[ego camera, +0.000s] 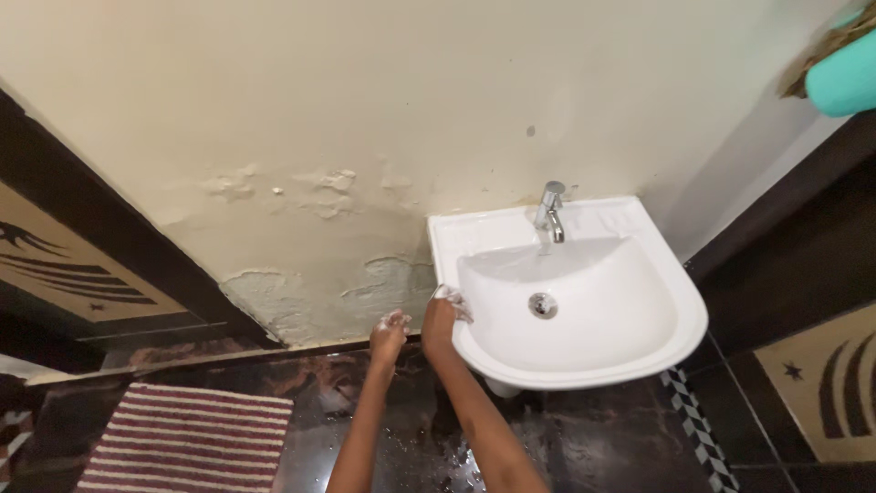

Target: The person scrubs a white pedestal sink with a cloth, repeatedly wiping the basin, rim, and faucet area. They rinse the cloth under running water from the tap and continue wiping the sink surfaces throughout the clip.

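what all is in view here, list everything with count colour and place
sink: 1, white, on the wall, centre right
tap: 1, silver, back edge of sink
drain: 1, silver, in the basin
wall: 1, cream, paint peeling left of sink
mat: 1, red and white striped, floor at lower left
floor: 1, dark, glossy, wet under sink
teal object: 1, top right corner
left hand: 1, soapy, off the sink's left
right hand: 1, on sink's left rim

White ceramic wall-mounted basin (pixel 639 351) with chrome tap (pixel 550 212) and round drain (pixel 543 305), right of centre. Soapy right hand (pixel 442 319) grips its left rim; soapy left hand (pixel 389 334) hangs just beside. Red-and-white striped mat (pixel 187 438) lies lower left on dark wet floor (pixel 593 447).
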